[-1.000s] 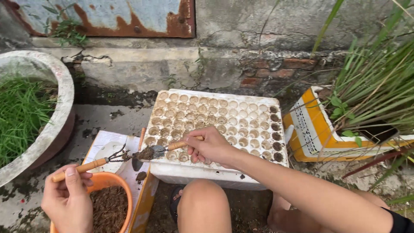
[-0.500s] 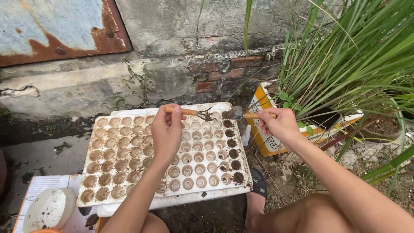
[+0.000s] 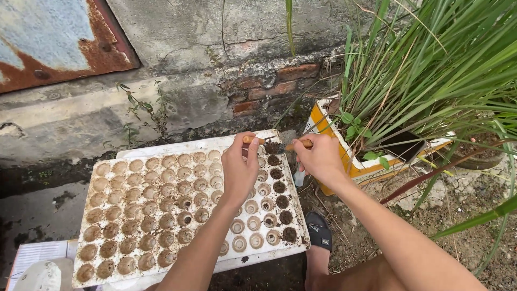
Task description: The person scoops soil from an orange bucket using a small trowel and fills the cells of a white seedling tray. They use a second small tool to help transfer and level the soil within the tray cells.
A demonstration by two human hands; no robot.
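Nearest the camera, the white foam seed tray with round, soil-stained cells [image 3: 161, 215] lies flat on the dark wet ground, and everything else is placed from it. Most of its cells look pale and only dusted with soil; the cells in the column along its right edge hold dark soil.

Over the tray's far right corner the left hand [image 3: 239, 170] pinches a small wooden-handled tool [image 3: 253, 140], its grip clenched on the handle. Just beside it the right hand [image 3: 321, 159] is closed on a second wooden-handled tool [image 3: 299, 144]. Between the two sits a small clump of dark soil [image 3: 272, 147], above the corner cells.

The soil could well drop outside the cell: the clump is loose, the cells are small, and the two tools meet right at the tray's edge. A push on that corner could tip the light foam.

A black sandal [image 3: 319, 230] on the person's foot touches the tray's right side. Beyond the tray's right, a yellow and white foam box [image 3: 344, 156] holds long green grass [image 3: 431, 70], its blades leaning towards the hands. Behind the tray stands a cracked concrete and brick wall [image 3: 215, 81].
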